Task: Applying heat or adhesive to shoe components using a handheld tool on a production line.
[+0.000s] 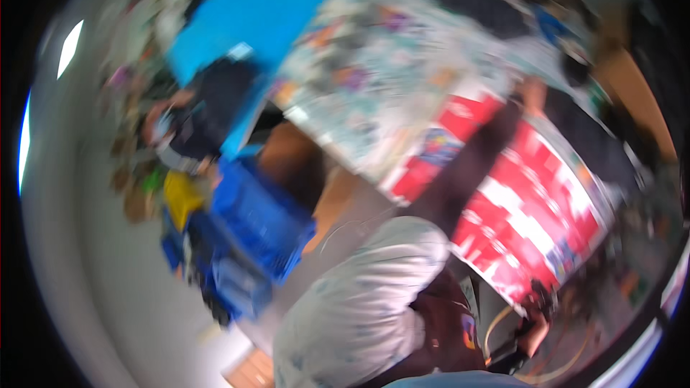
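Observation:
The view is strongly blurred. A red and white printed sheet [514, 208] lies on the worktable in front of me. My left arm, in a white patterned sleeve with a dark lower part, reaches across it. At its far edge, beside dark cloth [582, 129], is my left hand [532, 95]; its fingers are smeared. My right hand [533, 332] is at the sheet's near corner, closed around a dark object [539, 298] whose kind I cannot make out. A thin yellowish hose or cord [491, 330] curves beside that hand.
A table with a flowery patterned cover [359, 100] adjoins the sheet, with a bright blue surface [259, 11] beyond. At left a person in dark clothes [223, 97] is near blue crates [262, 219] and a yellow item [181, 197]. Brown cardboard [632, 93] stands at right.

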Available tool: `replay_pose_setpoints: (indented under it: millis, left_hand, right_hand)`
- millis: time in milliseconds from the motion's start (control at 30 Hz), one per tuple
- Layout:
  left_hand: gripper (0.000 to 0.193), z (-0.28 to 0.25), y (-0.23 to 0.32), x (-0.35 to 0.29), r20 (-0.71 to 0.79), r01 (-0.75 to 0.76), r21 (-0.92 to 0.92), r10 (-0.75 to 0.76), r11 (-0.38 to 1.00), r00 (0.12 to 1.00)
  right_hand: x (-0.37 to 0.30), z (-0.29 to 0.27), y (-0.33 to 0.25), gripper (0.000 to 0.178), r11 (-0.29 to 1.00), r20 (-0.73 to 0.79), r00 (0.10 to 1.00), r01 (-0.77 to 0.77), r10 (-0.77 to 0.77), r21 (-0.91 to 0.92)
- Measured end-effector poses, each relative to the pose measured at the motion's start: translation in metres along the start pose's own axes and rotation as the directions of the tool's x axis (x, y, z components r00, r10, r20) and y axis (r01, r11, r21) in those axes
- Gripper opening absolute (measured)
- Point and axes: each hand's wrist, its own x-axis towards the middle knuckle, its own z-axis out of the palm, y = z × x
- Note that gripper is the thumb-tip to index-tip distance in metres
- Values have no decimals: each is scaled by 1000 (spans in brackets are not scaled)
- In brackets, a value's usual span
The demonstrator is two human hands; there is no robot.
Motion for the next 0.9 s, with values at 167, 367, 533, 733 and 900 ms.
replay_pose_setpoints:
  millis: [167,367,533,733,900]
  left_hand:
    - [136,-22,-93,15,97,-41,35,38,999,995]
    - [148,18,-27,62,310,-193,140,142,971,940]
    - [119,26,-65,49,333,-205,134,151,969,931]
    - [79,-39,-61,-2,-34,-183,-478,190,859,981]
    - [57,-120,-130,-188,395,469,-842,289,-267,872]
  right_hand:
    - [24,9,-10,52,980,109,978,-187,179,72]
    - [4,21,-63,57,971,101,984,-162,146,177]
    - [7,10,-31,58,967,122,983,-163,140,198]
    - [-31,-13,-14,59,947,137,990,-73,30,314]
    - [-45,-27,42,33,957,338,939,-44,-58,287]
